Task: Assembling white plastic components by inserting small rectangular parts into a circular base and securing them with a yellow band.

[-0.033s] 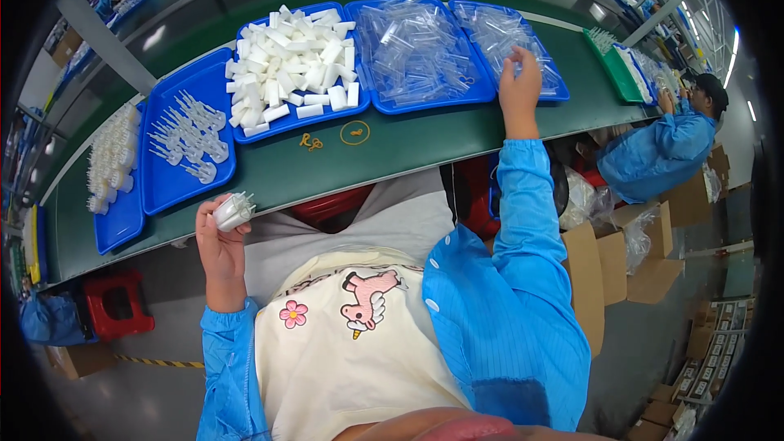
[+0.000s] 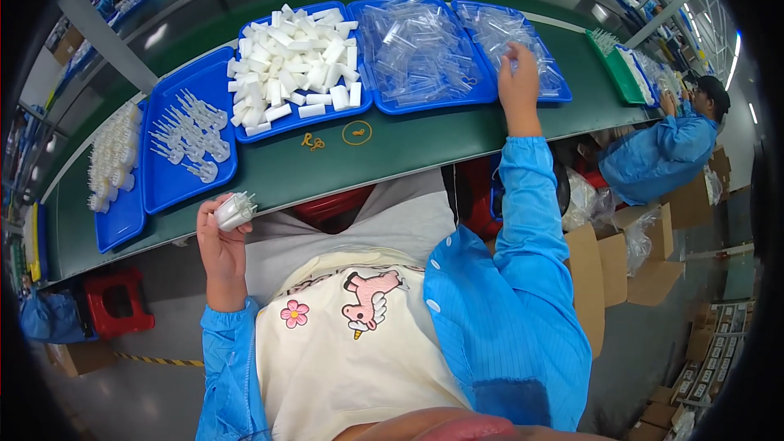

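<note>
A white pronged piece [image 2: 234, 211] is held in the left grip [image 2: 219, 243], a blue tray [image 2: 167, 191] of white pronged parts [image 2: 190, 132] being set beyond it on the surface [image 2: 282, 163], while clear tubes [image 2: 492, 30] are spread around the right grip [image 2: 519, 88], whose hold on any cannot be told.

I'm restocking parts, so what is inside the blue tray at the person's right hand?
The blue tray holds loose, clear tube-like pieces. The right hand hides part of the tray, and whatever lies beneath the overlapping pieces cannot be seen.
</note>
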Motion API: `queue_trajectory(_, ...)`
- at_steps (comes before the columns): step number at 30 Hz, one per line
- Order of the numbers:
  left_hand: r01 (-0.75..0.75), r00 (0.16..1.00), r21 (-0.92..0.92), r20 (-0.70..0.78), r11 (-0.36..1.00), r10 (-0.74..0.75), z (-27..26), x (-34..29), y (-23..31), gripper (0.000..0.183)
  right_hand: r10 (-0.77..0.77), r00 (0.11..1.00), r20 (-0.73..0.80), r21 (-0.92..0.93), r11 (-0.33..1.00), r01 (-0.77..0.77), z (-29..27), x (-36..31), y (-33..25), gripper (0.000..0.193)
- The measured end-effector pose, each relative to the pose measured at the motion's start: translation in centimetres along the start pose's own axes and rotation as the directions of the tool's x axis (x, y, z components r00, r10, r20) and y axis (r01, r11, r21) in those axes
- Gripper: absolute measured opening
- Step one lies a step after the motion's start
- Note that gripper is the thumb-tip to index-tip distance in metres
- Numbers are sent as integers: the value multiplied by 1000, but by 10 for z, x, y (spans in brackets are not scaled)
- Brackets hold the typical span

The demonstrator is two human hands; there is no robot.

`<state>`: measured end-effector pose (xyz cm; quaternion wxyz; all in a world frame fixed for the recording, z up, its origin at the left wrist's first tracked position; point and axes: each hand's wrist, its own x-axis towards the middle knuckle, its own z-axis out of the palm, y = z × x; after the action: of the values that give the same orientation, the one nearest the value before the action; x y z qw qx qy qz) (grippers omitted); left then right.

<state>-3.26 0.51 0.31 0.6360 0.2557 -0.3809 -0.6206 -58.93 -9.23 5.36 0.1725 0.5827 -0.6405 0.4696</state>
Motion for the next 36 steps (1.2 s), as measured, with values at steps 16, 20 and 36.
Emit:
queue_trajectory(16,-9,1000,41,-14,999,9,-11,-12,-2,30,55,953,298,-203,979,7,54,18,-8,23)
queue_trajectory(20,-9,1000,45,-29,999,10,-8,-6,-3,33,-27,975,219,-325,941,99,49,31,-16,26)
queue_trajectory(36,67,996,-85,64,994,-61,5,-24,-4,22,355,933,57,770,579,-268,-31,-114,-169,14)
